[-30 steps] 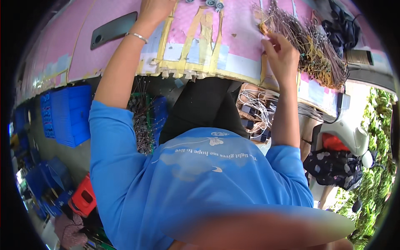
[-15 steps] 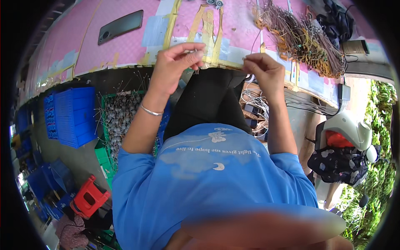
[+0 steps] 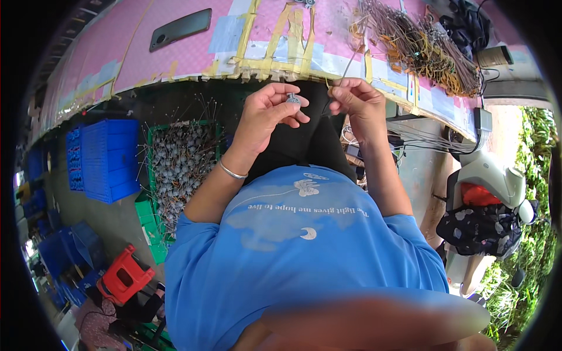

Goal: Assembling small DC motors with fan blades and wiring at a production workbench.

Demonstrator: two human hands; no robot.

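Observation:
Just off the near edge of the table, my left hand (image 3: 262,114) pinches a small grey round part (image 3: 293,100) between thumb and fingers. To its right, my right hand (image 3: 364,106) is closed on a thin wire (image 3: 350,62), which runs up onto the table toward a pile of wires. The two hands are a short gap apart, over my dark trousers. More grey round parts (image 3: 307,3) lie at the far edge of the view, partly cut off.
On the pink taped table (image 3: 132,55) lie a phone (image 3: 180,29) and a bundle of wires (image 3: 421,50). At my left stand a green crate (image 3: 153,158) of grey parts on thin wires, blue bins (image 3: 111,161) and a red stool (image 3: 126,276). A scooter (image 3: 489,181) stands at right.
Both hands have come back from the table edge toward my body, and my left hand has shifted right. The grey part in it now shows clearly. The whole view has shifted slightly.

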